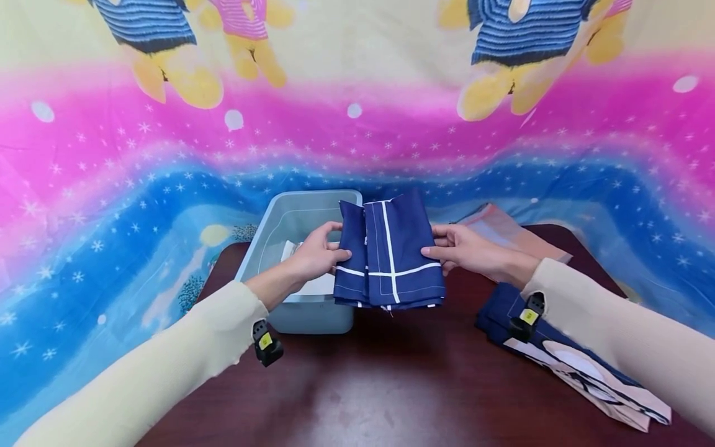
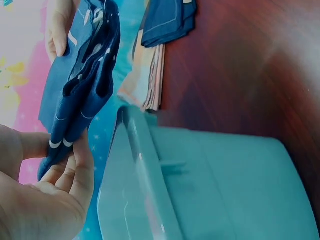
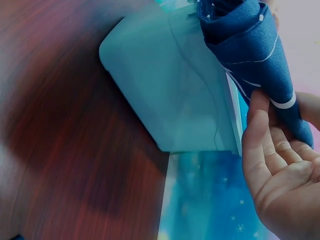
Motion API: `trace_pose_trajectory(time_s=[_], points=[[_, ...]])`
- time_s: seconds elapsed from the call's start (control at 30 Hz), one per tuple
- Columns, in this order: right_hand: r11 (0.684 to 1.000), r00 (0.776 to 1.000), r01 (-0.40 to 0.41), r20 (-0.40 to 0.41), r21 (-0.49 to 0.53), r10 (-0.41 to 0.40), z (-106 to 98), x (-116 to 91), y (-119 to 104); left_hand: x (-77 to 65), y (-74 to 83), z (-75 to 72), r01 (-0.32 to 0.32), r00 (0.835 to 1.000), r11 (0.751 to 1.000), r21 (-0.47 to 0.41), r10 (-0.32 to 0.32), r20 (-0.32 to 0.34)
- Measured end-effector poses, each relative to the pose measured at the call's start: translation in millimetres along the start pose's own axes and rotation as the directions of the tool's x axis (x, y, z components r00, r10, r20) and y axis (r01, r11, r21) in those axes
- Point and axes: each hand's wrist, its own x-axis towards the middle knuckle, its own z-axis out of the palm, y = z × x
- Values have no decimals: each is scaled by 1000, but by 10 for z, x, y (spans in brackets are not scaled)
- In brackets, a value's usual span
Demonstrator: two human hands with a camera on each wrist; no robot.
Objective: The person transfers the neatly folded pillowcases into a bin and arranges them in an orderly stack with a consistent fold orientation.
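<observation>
A folded navy cloth (image 1: 404,248) with white crossing lines is held up in the air between both hands. My left hand (image 1: 315,253) pinches its left side, thumb on the near face and fingers behind. On the opposite side my right hand (image 1: 469,251) grips the cloth the same way. In the left wrist view the layers of the folded cloth (image 2: 85,100) show edge-on. The cloth hangs beside and partly in front of the right rim of a grey-green plastic bin (image 1: 313,315), which has something white (image 1: 318,284) inside.
Another folded navy and pale pink cloth (image 1: 581,360) lies at the right of the dark wooden table (image 1: 357,397), partly under the right forearm. Behind it is a flat orange-and-grey folded piece (image 1: 508,233). A printed curtain (image 1: 357,143) hangs behind the table.
</observation>
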Motion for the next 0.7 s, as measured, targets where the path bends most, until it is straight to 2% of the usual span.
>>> trace_pose_trajectory(time_s=[0.13, 0.37, 0.7], points=[[1000, 1000, -9, -8, 5, 9, 41, 65, -20, 23, 9, -95, 16, 1000, 999, 38, -17, 11], [1000, 999, -18, -27, 22, 19, 109, 132, -53, 47, 44, -240, 17, 999, 998, 54, -19, 41], [999, 999, -22, -40, 34, 23, 210, 291, -104, 69, 7, -412, 13, 998, 995, 97, -18, 55]])
